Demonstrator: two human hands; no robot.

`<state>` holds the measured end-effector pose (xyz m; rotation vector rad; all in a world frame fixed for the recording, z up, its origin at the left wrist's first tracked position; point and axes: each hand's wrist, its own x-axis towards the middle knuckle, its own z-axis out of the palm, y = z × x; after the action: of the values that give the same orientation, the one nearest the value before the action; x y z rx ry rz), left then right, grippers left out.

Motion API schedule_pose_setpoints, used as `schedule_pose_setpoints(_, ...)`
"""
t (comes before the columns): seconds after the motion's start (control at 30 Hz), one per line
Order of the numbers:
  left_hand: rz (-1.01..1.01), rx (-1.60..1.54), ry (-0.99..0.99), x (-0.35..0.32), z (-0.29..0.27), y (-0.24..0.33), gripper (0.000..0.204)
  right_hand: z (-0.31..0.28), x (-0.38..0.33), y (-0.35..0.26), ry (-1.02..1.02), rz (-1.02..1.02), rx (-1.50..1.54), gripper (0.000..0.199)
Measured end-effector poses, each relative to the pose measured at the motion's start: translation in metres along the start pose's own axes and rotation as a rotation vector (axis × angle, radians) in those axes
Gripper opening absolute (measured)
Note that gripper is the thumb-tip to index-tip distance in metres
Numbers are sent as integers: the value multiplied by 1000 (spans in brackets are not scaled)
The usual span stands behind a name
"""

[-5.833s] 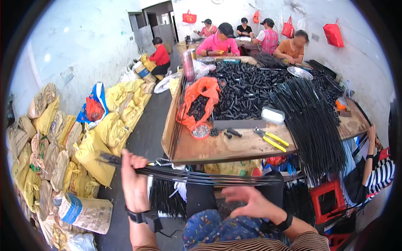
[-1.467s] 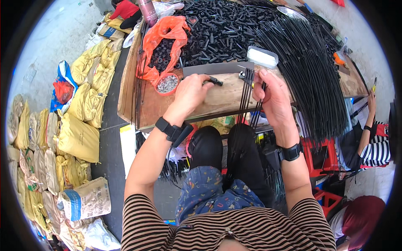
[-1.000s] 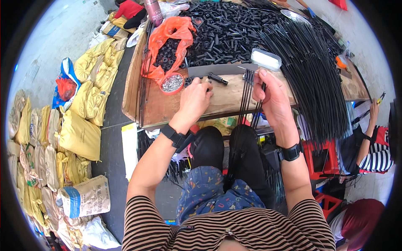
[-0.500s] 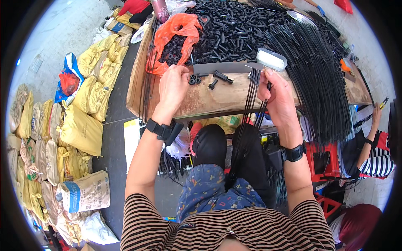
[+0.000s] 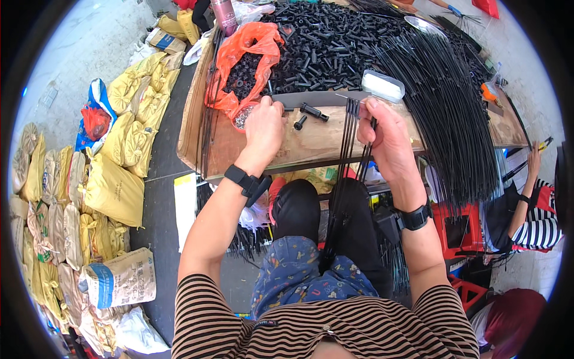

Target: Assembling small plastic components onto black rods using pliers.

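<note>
My left hand (image 5: 265, 128) is over the front of the wooden table (image 5: 311, 140), fingers curled together; what they hold, if anything, is hidden. Beside it sits a small red dish (image 5: 240, 117) of tiny silvery bits. My right hand (image 5: 387, 128) pinches several long thin black rods (image 5: 349, 134), which hang past the table edge toward my lap. A thin, pale, needle-like piece (image 5: 345, 96) sticks out leftward near their upper ends. Between my hands, a black bolt-like part (image 5: 300, 123) and a longer black tubular part (image 5: 314, 112) lie on the wood.
Behind my hands is a heap of black tubular parts (image 5: 323, 48), with an orange-red plastic bag (image 5: 263, 45) at its left. A clear box (image 5: 382, 87) and a large bundle of black rods (image 5: 445, 113) lie right. Filled sacks (image 5: 116, 185) line the left; a co-worker's arm (image 5: 526, 188) shows right.
My left hand has moved right, uncovering the red dish and covering the small black rings. My right hand has shifted slightly left with the rods.
</note>
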<state>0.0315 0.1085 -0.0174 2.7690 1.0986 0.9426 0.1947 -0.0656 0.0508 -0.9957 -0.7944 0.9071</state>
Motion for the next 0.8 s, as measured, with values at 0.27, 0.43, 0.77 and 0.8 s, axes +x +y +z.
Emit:
schedule_pose_setpoints(0.27, -2, -105, 1, -3, 8, -5, 21, 11, 6, 6, -63, 36, 25, 26)
schedule_pose_setpoints(0.43, 24, -413, 170, -2, -15, 9, 15, 17, 7, 7, -132, 44, 38, 27)
schedule_pose_setpoints(0.77, -174, -1262, 217, -6, -84, 68, 23, 37, 9, 8, -266, 95, 98, 25)
schedule_pose_setpoints(0.8, -172, -1212, 200, -8, -87, 69, 23, 38, 8, 7, -267, 100, 94, 25)
